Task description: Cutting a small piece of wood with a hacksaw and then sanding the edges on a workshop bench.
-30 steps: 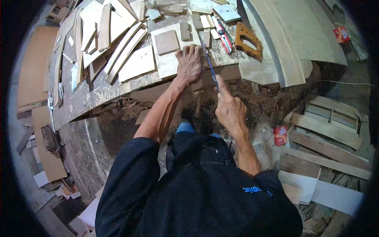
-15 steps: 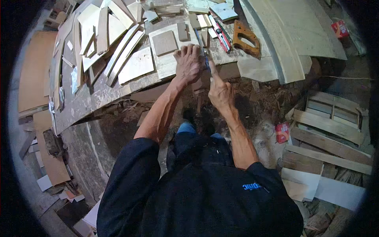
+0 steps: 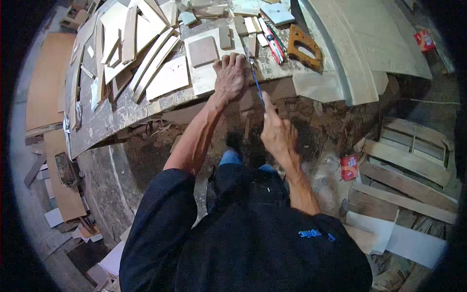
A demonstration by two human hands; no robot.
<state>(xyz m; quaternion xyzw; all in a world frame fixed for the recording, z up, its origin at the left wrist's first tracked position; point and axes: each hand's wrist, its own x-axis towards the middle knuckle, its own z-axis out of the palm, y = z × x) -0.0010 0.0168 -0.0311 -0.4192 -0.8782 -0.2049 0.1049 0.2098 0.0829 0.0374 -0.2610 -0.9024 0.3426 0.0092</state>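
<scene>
My left hand [image 3: 230,78], fingers curled, bears down on the right side of a pale wooden board [image 3: 204,80] at the bench's front edge. On that board lie a square brownish wood piece [image 3: 202,51] and a smaller block [image 3: 224,38]. My right hand [image 3: 279,136] is wrapped round the handle end of a thin saw [image 3: 256,80], its narrow blue blade seen nearly edge-on. The blade runs close along the board's right side, beside my left hand. The handle is mostly hidden in my fingers.
Wood offcuts and curved strips [image 3: 153,61] crowd the bench's left. A handsaw with an orange-brown handle [image 3: 304,47] and a red utility knife [image 3: 276,50] lie at right, near a large curved panel [image 3: 340,53]. Wooden frames [image 3: 408,160] and a red packet [image 3: 349,168] are on the floor.
My right hand has pulled back toward my body and slightly right, drawing the saw with it, so more of the blue blade shows. My left hand stays nearly in place.
</scene>
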